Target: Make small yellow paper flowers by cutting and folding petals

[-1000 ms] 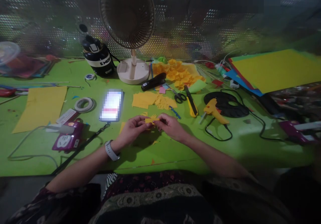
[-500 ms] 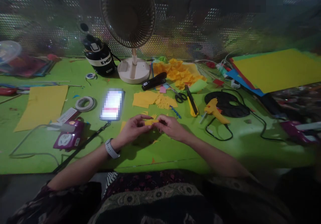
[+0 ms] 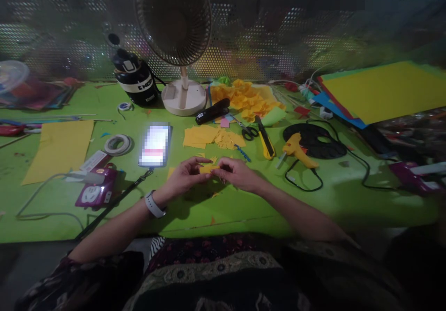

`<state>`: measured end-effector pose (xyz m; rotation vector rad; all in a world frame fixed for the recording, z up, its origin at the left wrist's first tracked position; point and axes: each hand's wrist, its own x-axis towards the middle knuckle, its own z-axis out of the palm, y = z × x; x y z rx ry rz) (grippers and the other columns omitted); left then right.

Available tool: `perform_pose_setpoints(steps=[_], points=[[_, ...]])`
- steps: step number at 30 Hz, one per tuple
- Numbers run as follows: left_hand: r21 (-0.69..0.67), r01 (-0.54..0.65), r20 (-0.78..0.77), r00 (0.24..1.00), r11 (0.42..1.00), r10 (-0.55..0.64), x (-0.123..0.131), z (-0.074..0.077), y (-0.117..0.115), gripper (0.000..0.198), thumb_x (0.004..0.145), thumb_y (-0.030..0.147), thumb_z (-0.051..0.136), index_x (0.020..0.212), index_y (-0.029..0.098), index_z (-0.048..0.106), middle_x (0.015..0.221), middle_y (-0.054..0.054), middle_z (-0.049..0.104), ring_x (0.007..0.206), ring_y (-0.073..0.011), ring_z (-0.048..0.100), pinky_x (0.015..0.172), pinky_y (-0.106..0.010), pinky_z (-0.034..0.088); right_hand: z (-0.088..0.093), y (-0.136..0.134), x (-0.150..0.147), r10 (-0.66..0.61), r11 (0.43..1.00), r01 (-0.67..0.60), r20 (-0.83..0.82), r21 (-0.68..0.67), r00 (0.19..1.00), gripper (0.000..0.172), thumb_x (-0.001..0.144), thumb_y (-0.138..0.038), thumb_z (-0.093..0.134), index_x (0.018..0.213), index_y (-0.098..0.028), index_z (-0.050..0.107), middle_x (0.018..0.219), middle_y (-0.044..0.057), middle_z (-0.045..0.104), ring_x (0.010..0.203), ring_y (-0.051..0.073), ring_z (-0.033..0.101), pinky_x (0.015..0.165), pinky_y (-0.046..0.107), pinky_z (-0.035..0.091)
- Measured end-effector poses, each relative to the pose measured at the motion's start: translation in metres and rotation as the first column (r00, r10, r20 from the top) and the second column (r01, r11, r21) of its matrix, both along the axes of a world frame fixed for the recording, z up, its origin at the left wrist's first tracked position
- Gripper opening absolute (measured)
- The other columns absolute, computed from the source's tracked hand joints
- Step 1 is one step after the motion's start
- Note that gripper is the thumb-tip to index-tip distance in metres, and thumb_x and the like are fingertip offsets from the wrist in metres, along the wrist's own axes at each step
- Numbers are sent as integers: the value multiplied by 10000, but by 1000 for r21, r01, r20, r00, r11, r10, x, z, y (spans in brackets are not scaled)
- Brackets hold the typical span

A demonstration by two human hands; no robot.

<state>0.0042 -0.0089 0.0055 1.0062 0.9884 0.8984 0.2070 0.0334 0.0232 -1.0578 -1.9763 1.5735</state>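
Observation:
Between my two hands is a small piece of yellow-orange paper [image 3: 206,168], held just above the green table. My left hand [image 3: 184,176] pinches its left side with thumb and fingers, and a light wristband shows on that wrist. At the paper's right end my right hand [image 3: 238,174] closes its thumb and fingertips on it. Just beyond the hands lie a stack of cut yellow paper pieces [image 3: 199,136] and a heap of small yellow paper scraps [image 3: 230,139]. A blue twisted strip [image 3: 242,153] rests near my right fingers.
Scissors [image 3: 248,132], a yellow utility knife [image 3: 266,140] and a black stapler [image 3: 212,111] lie beyond the hands. A yellow glue gun [image 3: 298,151] with its cord is on the right. Leftward are a lit phone [image 3: 155,144], a tape roll [image 3: 118,145] and a fan [image 3: 184,98].
The whole view has shifted slightly. Both hands keep nearly the same place and grip on the paper, with only small finger movement.

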Motion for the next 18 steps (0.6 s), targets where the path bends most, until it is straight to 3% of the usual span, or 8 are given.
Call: perform_pose_setpoints(steps=[7, 12, 18], points=[[7, 7, -43, 999, 1000, -7, -1, -4, 0, 415, 719, 302, 820, 1064, 172, 629, 543, 71, 543, 433, -42, 389, 437, -195, 241, -1, 3, 1, 41, 998, -42, 12, 36, 999, 444, 842, -611, 591, 701, -198, 512, 574, -44, 513, 542, 110, 484, 515, 246, 371], [-10, -30, -19, 999, 999, 30, -4, 0, 3, 446, 701, 301, 834, 1070, 170, 622, 605, 50, 605, 511, -68, 507, 487, -196, 326, 1, 10, 7, 0, 1000, 1, -12, 24, 1000, 445, 819, -609, 630, 702, -194, 522, 576, -43, 520, 536, 109, 489, 516, 252, 402], [29, -41, -8, 999, 999, 41, -2, 2, 1, 438, 695, 266, 834, 1071, 164, 633, 701, 28, 667, 606, -82, 589, 583, -201, 441, 1, 10, 7, -17, 972, -14, -129, -233, 991, 430, 697, -547, 773, 790, -168, 591, 655, -34, 621, 562, 97, 579, 548, 247, 491]])
